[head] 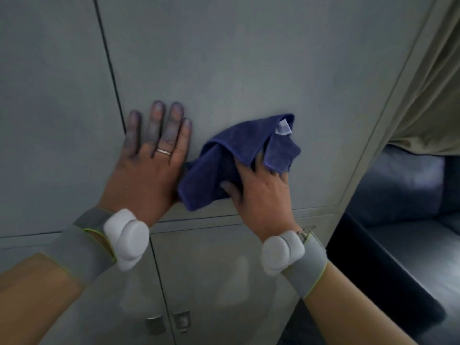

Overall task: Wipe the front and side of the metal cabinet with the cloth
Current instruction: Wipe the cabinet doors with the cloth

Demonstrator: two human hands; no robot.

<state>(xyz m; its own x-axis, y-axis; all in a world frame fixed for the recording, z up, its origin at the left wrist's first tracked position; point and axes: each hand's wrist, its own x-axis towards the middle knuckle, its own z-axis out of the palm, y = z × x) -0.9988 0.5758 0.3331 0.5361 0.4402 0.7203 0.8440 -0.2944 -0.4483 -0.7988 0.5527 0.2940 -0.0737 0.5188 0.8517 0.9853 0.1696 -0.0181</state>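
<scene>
- The left hand (pixel 151 160) lies flat on the cabinet (pixel 249 58) front, fingers straight and slightly spread, just right of the vertical door seam (pixel 109 58).
- The right hand (pixel 261 192) presses the cloth (pixel 236 158) against the same door, fingers curled into its folds.
- The cloth sits bunched just above the door's bottom edge, touching the left hand.
- Bare door panel spreads above both hands and right to the cabinet's corner edge (pixel 388 95).
- Beyond the corner: a curtain (pixel 428 83) and a dark seat (pixel 410 232).
</scene>
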